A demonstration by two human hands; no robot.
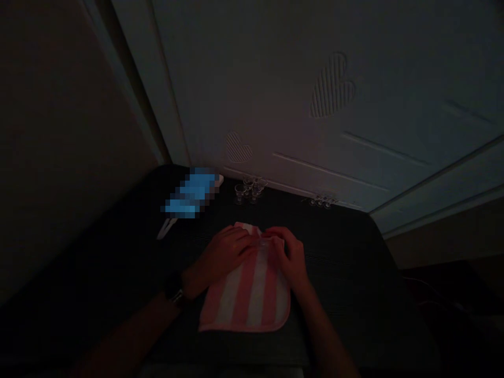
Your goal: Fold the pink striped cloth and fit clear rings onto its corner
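A pink-and-white striped cloth (pixel 255 294) lies on the dark table, its rounded near edge towards me. My left hand (pixel 232 247), with a dark watch (pixel 174 290) on the wrist, is closed at the far part of the cloth. From the other side my right hand (pixel 289 252) bends its fingers around the cloth's far right corner. Between the fingertips the cloth is bunched, and a faint clear glint shows there; the dim light hides what it is. Beyond the hands stands a group of small stemmed glasses (pixel 240 193).
A phone-like device with a blurred blue screen (pixel 197 189) and a pale strap (pixel 167 229) lies at the back left. More small glasses (pixel 323 201) sit at the back right. A white panel with heart reliefs (pixel 333 89) rises behind the dark table (pixel 342 294).
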